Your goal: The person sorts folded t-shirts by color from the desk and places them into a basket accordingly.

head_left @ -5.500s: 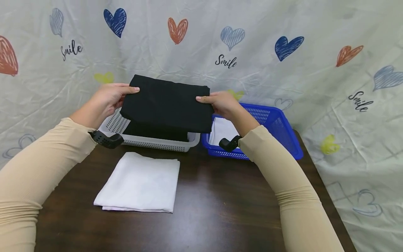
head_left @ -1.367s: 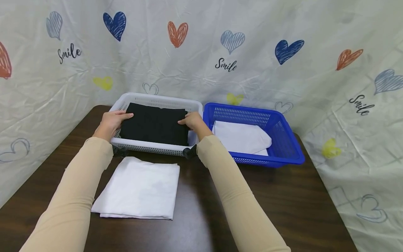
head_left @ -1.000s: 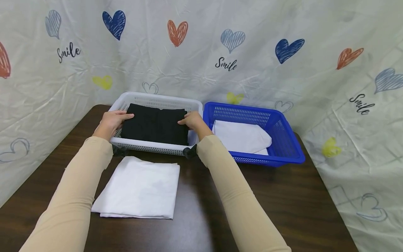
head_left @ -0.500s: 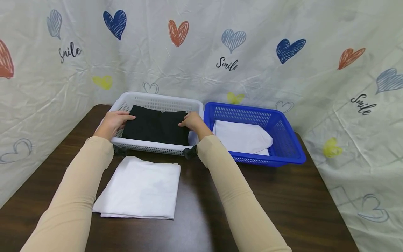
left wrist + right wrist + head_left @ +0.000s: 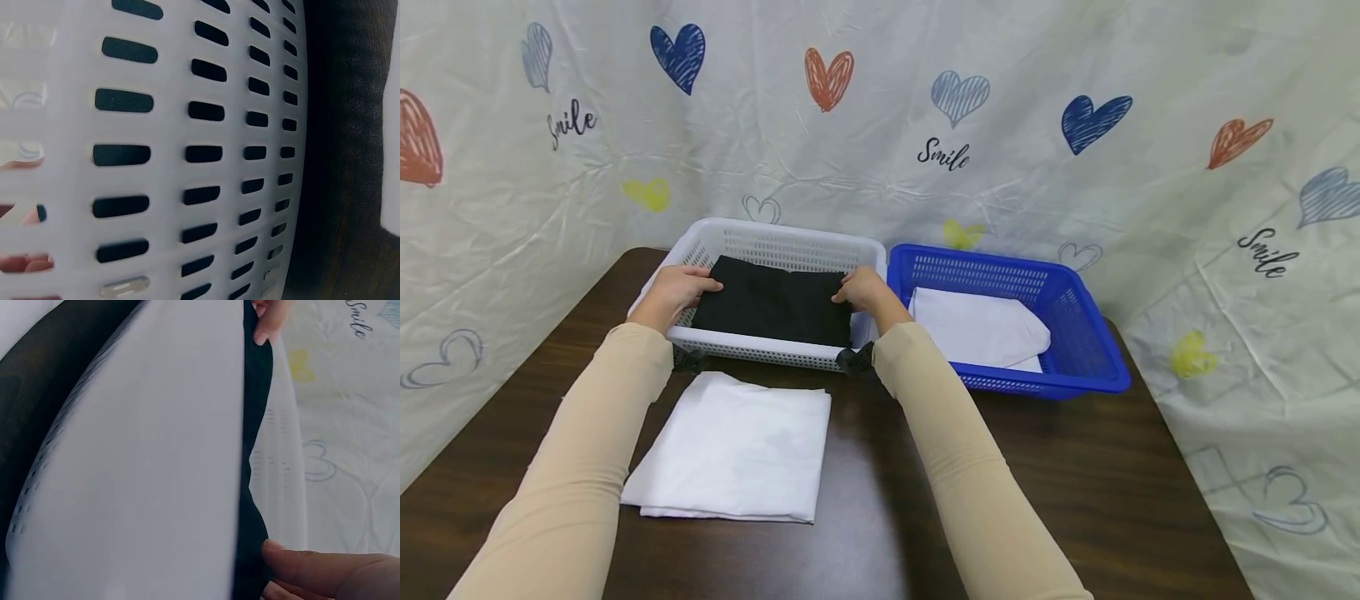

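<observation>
A folded black cloth lies inside the white plastic basket. At its left edge my left hand pinches it, thumb on top. My right hand pinches the right edge in the same way. In the right wrist view, the right thumb presses on the dark cloth, and left fingertips touch its far end. Through the slots of the basket wall, the left wrist view shows dark fabric and bits of the left fingers.
A folded white cloth lies on the dark wooden table before the white basket. To the right stands a blue basket with white cloth in it. A curtain printed with hearts hangs behind.
Both hands have lowered the black cloth from above the white basket into it. Over the last second its far edge has shifted slightly towards me. The white cloth on the table stays put.
</observation>
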Demonstrator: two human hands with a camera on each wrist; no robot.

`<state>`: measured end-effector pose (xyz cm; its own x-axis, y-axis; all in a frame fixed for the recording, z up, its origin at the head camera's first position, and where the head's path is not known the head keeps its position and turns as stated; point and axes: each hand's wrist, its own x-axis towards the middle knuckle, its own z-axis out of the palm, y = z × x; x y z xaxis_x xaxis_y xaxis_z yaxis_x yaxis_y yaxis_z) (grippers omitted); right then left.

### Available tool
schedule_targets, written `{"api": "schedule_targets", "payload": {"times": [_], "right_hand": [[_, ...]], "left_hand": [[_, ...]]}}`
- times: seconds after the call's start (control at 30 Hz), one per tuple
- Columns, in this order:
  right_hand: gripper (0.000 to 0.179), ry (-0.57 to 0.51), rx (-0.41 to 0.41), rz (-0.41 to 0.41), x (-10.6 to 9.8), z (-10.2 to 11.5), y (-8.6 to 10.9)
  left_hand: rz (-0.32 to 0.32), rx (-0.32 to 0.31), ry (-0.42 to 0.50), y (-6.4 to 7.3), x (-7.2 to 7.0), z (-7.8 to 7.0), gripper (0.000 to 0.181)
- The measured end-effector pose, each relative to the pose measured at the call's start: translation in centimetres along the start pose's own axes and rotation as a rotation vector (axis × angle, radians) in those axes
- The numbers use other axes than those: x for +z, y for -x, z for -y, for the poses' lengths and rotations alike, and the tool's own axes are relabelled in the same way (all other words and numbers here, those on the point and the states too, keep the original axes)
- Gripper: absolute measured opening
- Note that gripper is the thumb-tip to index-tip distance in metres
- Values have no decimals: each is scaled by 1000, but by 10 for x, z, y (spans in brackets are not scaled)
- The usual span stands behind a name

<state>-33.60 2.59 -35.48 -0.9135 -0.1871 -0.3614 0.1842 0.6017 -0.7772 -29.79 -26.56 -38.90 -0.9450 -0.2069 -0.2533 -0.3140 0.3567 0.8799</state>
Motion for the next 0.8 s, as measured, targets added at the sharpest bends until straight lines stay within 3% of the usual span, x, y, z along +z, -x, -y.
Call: {"api": "schedule_targets", "payload": {"times": [0.4, 0.53, 0.7, 0.8], "right_hand": [[48, -15, 0, -22, -1, -1, -1], [47, -93, 10, 13, -3, -2, 2], [49, -263, 58, 38, -5, -3, 4], [51, -307, 72, 36, -7, -3, 5]], "left_hand": [[-13, 3, -77, 4, 2, -3, 58], [-69, 16, -148, 7, 1, -3, 49], [-170, 88, -311, 12, 0, -4, 37], [-193, 128, -360, 15, -2, -4, 35]]}}
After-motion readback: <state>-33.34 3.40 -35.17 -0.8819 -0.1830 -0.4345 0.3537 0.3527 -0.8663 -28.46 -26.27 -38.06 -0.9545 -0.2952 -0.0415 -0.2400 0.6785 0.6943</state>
